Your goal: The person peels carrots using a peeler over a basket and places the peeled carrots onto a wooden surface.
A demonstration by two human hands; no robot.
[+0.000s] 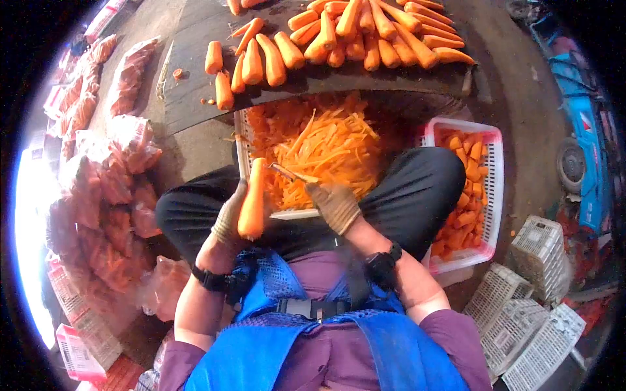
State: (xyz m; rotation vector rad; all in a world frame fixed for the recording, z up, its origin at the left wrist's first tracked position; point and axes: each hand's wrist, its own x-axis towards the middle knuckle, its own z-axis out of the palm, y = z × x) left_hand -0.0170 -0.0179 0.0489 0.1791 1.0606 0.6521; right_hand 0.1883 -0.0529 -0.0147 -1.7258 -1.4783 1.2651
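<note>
My gloved left hand [229, 215] is closed around a large peeled carrot [252, 205], held upright. To its right, my gloved right hand [336, 205] grips a peeler [293, 174], whose head points toward the carrot without visibly touching it. Below both hands lies a crate [242, 140] heaped with orange peelings [326, 146], between the knees. Past the crate, peeled carrots [349, 32] are piled on a dark board [189, 85].
A pink-and-white crate [493, 189] of carrot chunks [466, 202] stands beside the right knee. Bagged carrots [107, 215] fill the left side. Empty crates [538, 251] sit at lower right, near a blue vehicle [580, 124].
</note>
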